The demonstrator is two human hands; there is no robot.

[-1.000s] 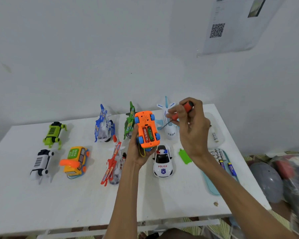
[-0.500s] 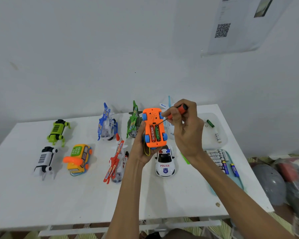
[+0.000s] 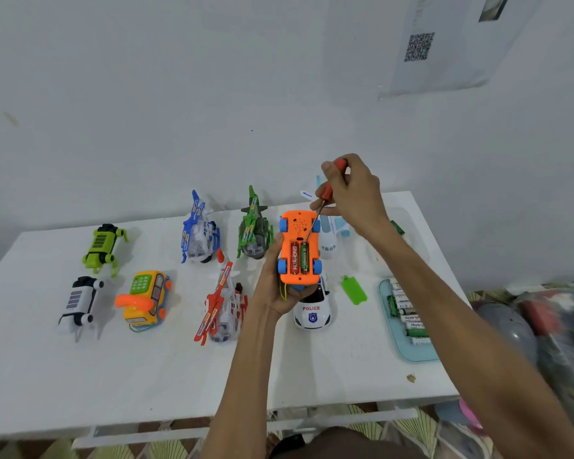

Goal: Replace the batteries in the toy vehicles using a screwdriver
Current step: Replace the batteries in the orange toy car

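The left hand grips the orange toy car from below, underside up and clear of the table, so the open battery bay faces the camera. Two batteries, one red and one green, sit side by side in the bay. The right hand pinches the red-handled screwdriver steeply, with the tip at the far end of the green battery; this angle suggests it is being used as a lever to lift the cell out. A green cover lies on the table just to the right of the car, probably the removed bay lid, set within reach for refitting. A pale blue tray of spare batteries lies further right. A police car stands directly under the held toy. Other toys stand in rows on the white tabletop. Behind is a plain white wall with a sheet bearing a QR code.
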